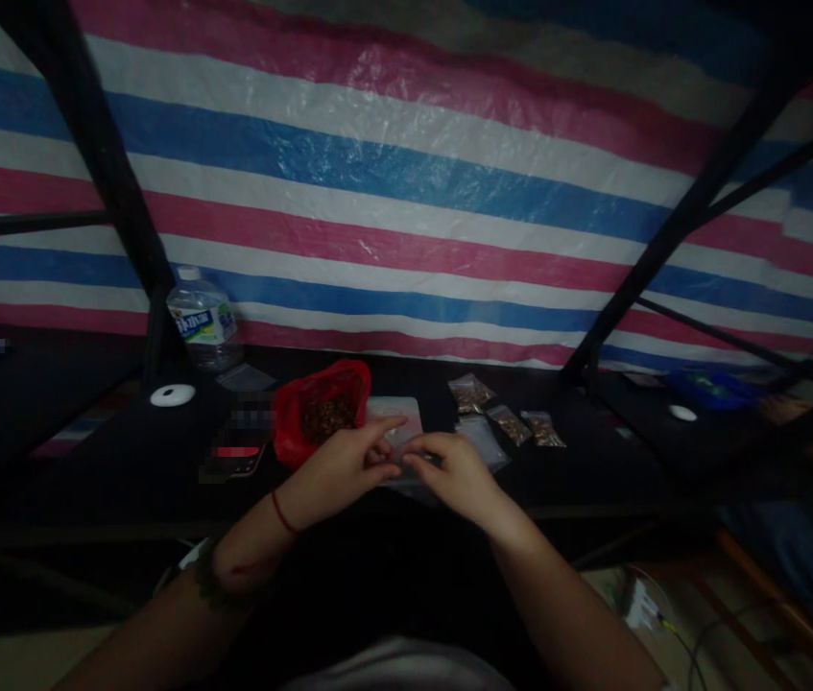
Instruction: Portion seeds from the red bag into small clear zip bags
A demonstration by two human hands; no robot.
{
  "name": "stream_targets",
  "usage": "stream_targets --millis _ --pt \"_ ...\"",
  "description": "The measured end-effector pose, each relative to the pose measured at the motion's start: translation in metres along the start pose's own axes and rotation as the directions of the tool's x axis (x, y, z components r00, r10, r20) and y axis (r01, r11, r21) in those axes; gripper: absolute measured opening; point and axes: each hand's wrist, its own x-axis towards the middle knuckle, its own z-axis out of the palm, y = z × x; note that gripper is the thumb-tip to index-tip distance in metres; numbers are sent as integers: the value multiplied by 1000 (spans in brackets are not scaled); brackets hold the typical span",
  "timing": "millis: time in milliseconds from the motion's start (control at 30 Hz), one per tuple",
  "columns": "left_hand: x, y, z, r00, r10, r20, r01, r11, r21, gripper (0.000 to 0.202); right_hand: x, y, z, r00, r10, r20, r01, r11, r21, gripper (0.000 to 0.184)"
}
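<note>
Over the front of the black table, my left hand point(357, 453) and my right hand point(453, 468) face each other with fingertips nearly meeting. Both are closed in a pinch on what looks like a small clear plastic bag point(400, 443); its contents are too dim to make out. Beneath them lies a pale flat thing with rounded corners point(413, 408), partly covered by my hands. Beside my left hand stands an open red bag point(291, 427) full of small brownish metallic pieces point(326, 418). To the right of my right hand is a stack of flat clear bags point(484, 443).
Several filled small bags point(510, 424) lie at the right. A large plastic bottle point(205, 326) stands at back left, near a white mouse-like object point(173, 395) and a phone point(248, 463). Dark metal posts point(125, 192) frame a striped sheet point(377, 192). Another person's arm point(809, 441) shows far right.
</note>
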Motion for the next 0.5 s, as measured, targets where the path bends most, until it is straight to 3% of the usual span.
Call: stream_targets --millis 67,133,200,267,367,500 --pt "-1 0 3 998 25 -56 -23 999 26 53 -1 14 -12 992 61 -108 -65 997 -31 16" --pt "-1 -3 1 991 59 -124 -52 997 59 50 0 41 -31 950 135 -283 -147 989 -23 28" --pt "0 -6 -4 986 80 -149 -67 994 87 46 2 75 -52 864 149 -481 -192 981 -42 38" --pt "1 -8 -9 987 78 -142 -63 992 110 43 0 111 -65 787 191 -587 -299 950 -92 43" --pt "2 -7 -10 992 66 -107 -49 986 161 37 -7 151 -67 791 255 -556 -448 860 -242 45" --pt "1 -4 -5 994 78 -75 -58 971 233 31 -15 174 -55 831 301 -468 -528 694 -490 24"
